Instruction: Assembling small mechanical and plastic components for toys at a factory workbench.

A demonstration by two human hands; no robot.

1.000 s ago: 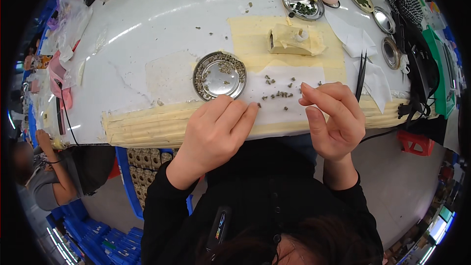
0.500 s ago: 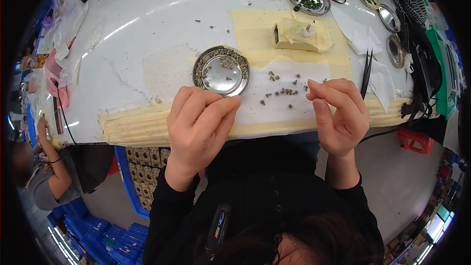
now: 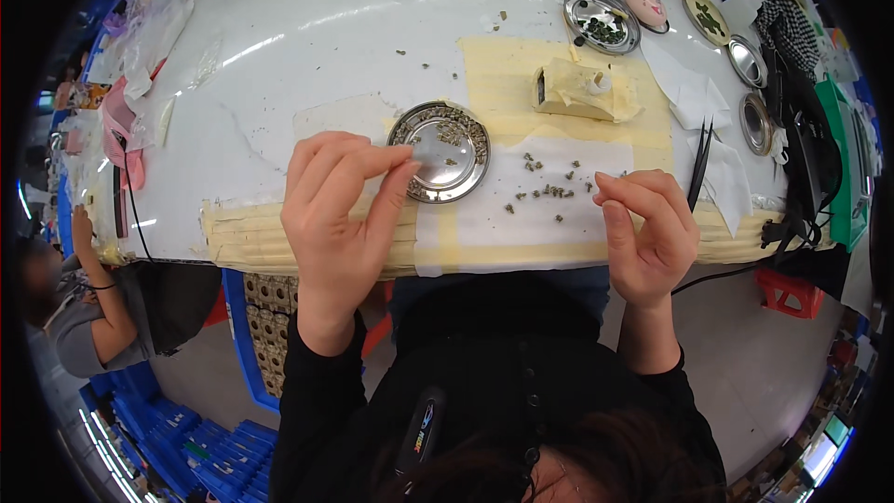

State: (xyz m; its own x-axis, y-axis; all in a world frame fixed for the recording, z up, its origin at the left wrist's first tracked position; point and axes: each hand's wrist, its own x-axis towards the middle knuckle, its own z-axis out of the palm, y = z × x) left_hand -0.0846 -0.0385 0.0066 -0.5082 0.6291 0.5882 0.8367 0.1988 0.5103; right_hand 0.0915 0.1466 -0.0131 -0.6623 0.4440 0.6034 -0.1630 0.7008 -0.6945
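Note:
My left hand is over the near-left rim of a round metal dish, its thumb and forefinger tips brought together. Whatever may be between those tips is too small to make out. Many tiny metal parts lie in the dish, mostly along its far and right side. Several more small metal parts are scattered on a white sheet right of the dish. At the right side of that sheet, my right hand hovers with curled fingers and thumb close to the forefinger; anything held there cannot be made out.
Black tweezers lie right of my right hand. Beyond the sheet stands a tape-covered block. A metal dish of dark green pieces is farther back. Below the table edge sits a blue crate. At far left, another person's arm shows.
My left hand has moved left relative to the dish, from its near edge to its left rim, its fingers less bunched. My right hand has barely moved. The whole view has shifted slightly.

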